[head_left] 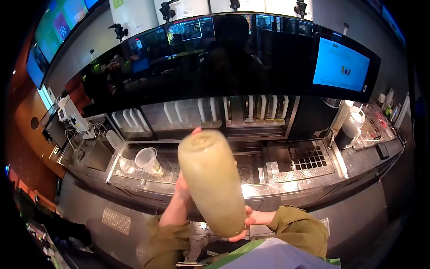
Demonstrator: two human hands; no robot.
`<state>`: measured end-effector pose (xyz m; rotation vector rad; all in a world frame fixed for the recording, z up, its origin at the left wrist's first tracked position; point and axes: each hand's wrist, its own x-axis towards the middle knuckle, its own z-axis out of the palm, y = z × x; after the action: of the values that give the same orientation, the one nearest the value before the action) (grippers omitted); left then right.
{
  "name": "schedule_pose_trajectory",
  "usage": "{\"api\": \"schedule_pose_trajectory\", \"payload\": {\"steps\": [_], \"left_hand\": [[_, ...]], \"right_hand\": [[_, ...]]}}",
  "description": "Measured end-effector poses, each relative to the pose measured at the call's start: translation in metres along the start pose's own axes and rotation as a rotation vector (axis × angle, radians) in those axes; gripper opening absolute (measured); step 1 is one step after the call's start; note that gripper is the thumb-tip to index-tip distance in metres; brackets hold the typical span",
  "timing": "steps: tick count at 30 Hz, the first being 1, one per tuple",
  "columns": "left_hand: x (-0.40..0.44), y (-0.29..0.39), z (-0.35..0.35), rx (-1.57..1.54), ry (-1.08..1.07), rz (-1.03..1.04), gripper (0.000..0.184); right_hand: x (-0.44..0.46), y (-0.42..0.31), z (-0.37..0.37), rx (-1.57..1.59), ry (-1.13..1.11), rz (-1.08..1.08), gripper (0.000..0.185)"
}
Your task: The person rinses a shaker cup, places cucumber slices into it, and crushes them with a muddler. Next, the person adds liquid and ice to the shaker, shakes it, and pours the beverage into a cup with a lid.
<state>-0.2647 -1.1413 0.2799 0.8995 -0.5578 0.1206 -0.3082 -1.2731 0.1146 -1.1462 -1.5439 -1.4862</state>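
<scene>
A large translucent container (210, 184), rounded like a shaker or bottle and filled with a cloudy, pale yellowish content, is held up before my body. It is tilted, with one round end up and away from me and the other down near my apron. My left hand (182, 187) grips its left side; most of those fingers are hidden behind it, and a fingertip shows near the upper end. Curled around the lower right end are the fingers of my right hand (250, 219). Both hands touch the container.
On the perforated steel counter (174, 157) at left stand a clear plastic cup (147, 159) and a small clear piece (125, 165). A sink with a black grid (311, 159) lies right, near a dark jug (350, 127). A black panel with a lit screen (342, 65) overhangs the counter.
</scene>
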Motion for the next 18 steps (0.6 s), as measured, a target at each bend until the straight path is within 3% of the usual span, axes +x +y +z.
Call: {"api": "schedule_pose_trajectory", "payload": {"steps": [2, 3, 5, 7, 10, 11, 12, 14, 15, 17, 18], "left_hand": [[0.015, 0.013, 0.023, -0.125, -0.022, -0.137, 0.05], [0.024, -0.001, -0.021, 0.008, 0.034, -0.209, 0.048], [0.008, 0.005, -0.008, -0.005, 0.058, -0.15, 0.048], [0.006, 0.018, 0.009, -0.111, 0.109, -0.051, 0.047], [-0.008, 0.028, 0.012, -0.4, -0.515, 0.257, 0.068], [-0.013, 0.033, 0.002, -0.49, -0.421, 0.14, 0.085], [-0.007, 0.048, -0.024, -0.093, -0.236, 0.077, 0.071], [0.009, 0.056, -0.066, -0.178, 0.005, -0.205, 0.065], [0.0, 0.066, -0.07, -0.055, 0.101, -0.199, 0.066], [-0.02, 0.097, -0.058, -0.008, 0.213, -0.034, 0.069], [-0.034, 0.106, -0.048, -0.091, 0.226, 0.118, 0.071]], "right_hand": [[0.008, -0.001, -0.005, -0.004, -0.015, 0.071, 0.058], [0.019, -0.002, -0.008, 0.005, -0.006, 0.171, 0.058], [0.031, -0.017, -0.01, -0.001, -0.004, 0.346, 0.059], [0.023, -0.02, 0.002, 0.065, 0.024, 0.315, 0.06], [0.018, -0.015, 0.037, 0.021, 0.177, 0.08, 0.05], [0.021, -0.014, 0.048, 0.0, 0.213, 0.041, 0.047], [0.033, -0.011, 0.049, 0.066, 0.188, 0.146, 0.049], [0.059, -0.008, 0.056, 0.199, 0.142, 0.363, 0.054], [0.069, -0.011, 0.061, 0.265, 0.121, 0.478, 0.056], [0.061, -0.016, 0.086, 0.212, 0.054, 0.365, 0.057], [0.032, -0.02, 0.105, 0.08, 0.011, 0.148, 0.055]]}}
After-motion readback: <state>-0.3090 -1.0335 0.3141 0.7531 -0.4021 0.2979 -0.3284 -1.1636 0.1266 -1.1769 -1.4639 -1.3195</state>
